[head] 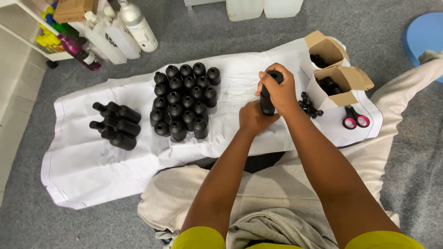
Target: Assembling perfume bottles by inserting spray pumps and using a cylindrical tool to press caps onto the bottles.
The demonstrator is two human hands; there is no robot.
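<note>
I hold a small black bottle [266, 102] upright over a white cloth [92, 161] spread on the floor. My left hand [253, 118] grips its lower body. My right hand [279, 87] is closed over its top, covering the cap. To the left stands a tight cluster of several capped black bottles [184, 101]. Further left, several black bottles [116, 125] lie on their sides.
Two open cardboard boxes [344, 78] with black caps sit at the right, with loose black caps [310, 107] beside them. Scissors with pink-rimmed handles [354, 118] lie near the cloth's right edge. White bottles [138, 25], a shelf [27, 32] and a blue stool [424, 32] border the grey carpet.
</note>
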